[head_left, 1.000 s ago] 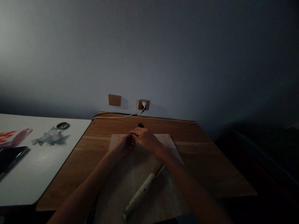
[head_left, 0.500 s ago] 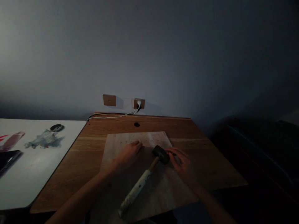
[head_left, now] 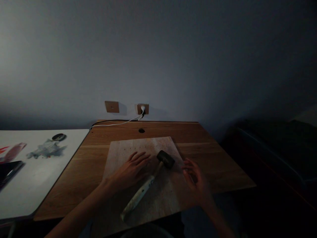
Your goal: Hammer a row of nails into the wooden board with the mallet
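Observation:
A mallet (head_left: 165, 159) with a dark head and a pale, worn handle lies slantwise on a wooden board (head_left: 170, 198). Its handle points toward me. My left hand (head_left: 133, 167) is open with fingers spread on the board, left of the mallet. Past its fingertips, a row of several small dark dots (head_left: 140, 147), nails or holes, runs along the board's far part. My right hand (head_left: 196, 178) hovers near the board's right edge, apart from the mallet head. Its fingers are loosely bent and the thumb stands off; nothing shows in them.
The board rests on a wooden desk (head_left: 210, 158) against a wall with two outlet plates (head_left: 112, 106). White and black cables (head_left: 116, 124) run from the plug. On a white table (head_left: 32, 185) at left lie a crumpled bag (head_left: 48, 148), a round dark object (head_left: 58, 137) and a dark device (head_left: 8, 170).
My right hand has come off the mallet head and drawn away to the right, its fingers loosened. My left hand's fingers have spread out. The view has shifted slightly.

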`<state>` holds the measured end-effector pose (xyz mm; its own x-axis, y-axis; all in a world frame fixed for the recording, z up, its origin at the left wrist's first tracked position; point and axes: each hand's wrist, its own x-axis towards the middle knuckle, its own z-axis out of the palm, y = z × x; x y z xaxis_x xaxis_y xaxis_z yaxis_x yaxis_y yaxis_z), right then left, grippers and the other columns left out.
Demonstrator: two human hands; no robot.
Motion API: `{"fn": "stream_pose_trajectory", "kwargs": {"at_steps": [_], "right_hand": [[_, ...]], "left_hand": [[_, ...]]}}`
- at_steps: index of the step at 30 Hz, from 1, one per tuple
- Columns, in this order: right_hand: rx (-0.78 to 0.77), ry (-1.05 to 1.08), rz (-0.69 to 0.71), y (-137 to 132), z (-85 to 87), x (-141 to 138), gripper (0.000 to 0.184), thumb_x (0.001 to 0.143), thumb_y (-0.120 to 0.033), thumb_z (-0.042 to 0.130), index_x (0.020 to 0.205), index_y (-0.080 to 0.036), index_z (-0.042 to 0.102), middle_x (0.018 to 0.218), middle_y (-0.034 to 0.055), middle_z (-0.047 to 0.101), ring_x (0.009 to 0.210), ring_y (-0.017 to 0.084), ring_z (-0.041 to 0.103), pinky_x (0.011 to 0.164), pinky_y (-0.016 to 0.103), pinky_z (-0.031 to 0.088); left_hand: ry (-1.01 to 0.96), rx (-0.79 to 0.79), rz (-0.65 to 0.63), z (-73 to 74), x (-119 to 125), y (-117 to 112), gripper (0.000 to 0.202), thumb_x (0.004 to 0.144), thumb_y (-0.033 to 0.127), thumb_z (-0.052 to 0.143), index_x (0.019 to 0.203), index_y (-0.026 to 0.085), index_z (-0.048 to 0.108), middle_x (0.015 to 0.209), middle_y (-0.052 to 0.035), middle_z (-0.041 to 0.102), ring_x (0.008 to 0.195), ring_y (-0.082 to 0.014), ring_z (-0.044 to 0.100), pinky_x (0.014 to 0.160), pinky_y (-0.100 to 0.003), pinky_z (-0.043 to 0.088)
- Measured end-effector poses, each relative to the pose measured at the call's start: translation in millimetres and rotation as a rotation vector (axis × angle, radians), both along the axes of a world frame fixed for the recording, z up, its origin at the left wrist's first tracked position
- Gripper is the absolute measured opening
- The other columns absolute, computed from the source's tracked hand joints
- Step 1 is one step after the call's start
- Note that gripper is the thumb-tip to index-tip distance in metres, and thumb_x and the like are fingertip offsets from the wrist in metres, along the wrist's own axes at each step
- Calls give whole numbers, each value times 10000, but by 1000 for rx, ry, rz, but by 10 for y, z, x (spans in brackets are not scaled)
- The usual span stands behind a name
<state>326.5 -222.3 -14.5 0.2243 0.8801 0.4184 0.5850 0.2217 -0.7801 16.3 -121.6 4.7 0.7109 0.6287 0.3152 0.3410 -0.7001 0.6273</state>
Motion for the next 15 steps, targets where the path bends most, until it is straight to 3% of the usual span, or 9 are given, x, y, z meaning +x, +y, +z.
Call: {"fn": "stream_pose_trajectory", "kwargs": {"at_steps": [3, 6, 10, 15], "right_hand": [[-37, -31, 2, -12, -29, 33, 387, 974, -398, 555, 1319, -222, 562, 1207, 138, 696, 995, 246, 724, 846, 409, 620], [-66, -153, -6, -42, -47, 94, 349, 963, -399, 546, 1262, -233, 615, 1222, 124, 694, 1061, 269, 702, 928, 458, 590], [-87, -277, -7, -90, -106, 215, 323, 957, -390, 539, 1221, -246, 656, 1242, 108, 675, 1155, 280, 658, 1006, 470, 550], [-140, -333, -22, -134, -205, 342, 370, 954, -418, 530, 1248, -233, 656, 1277, 120, 648, 1183, 294, 642, 1050, 497, 522]], "left_hand": [[67, 61, 93, -30, -219, -142, 538, 966, 330, 609, 1486, 288, 476, 1532, -99, 506, 1442, -289, 421, 1228, -529, 290], [104, 164, 192, -75, -484, -333, 455, 996, 310, 538, 1447, 270, 504, 1497, -102, 537, 1402, -268, 469, 1166, -489, 418], [163, 333, 307, -146, -821, -701, 406, 980, 312, 555, 1382, 263, 549, 1460, -100, 568, 1371, -270, 505, 1117, -439, 479], [270, 476, 330, -175, -1028, -1215, 632, 870, 408, 680, 1463, 285, 499, 1462, -103, 575, 1337, -325, 528, 1081, -454, 501]]}}
